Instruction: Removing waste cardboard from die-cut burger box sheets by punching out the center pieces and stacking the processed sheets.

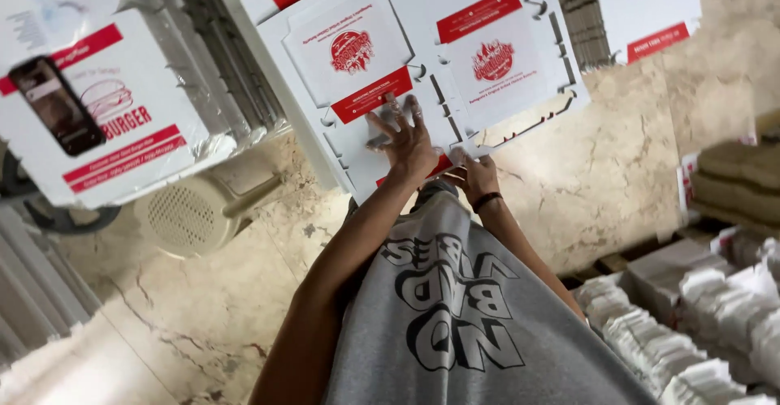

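Observation:
A flat white die-cut cardboard box blank (422, 39) with red labels and round red emblems lies on the marble floor in front of me. My left hand (404, 135) rests flat on it, fingers spread, near its lower edge. My right hand (474, 173), with a dark band on the wrist, grips the blank's near edge with curled fingers. My grey printed shirt fills the bottom of the view.
A wrapped stack of white printed blanks (122, 112) with a dark phone (55, 104) on it lies at left. A beige plastic stool (191, 210) stands below it. More flat blanks (650, 7) lie top right. Piles of folded white pieces (691, 332) fill the lower right.

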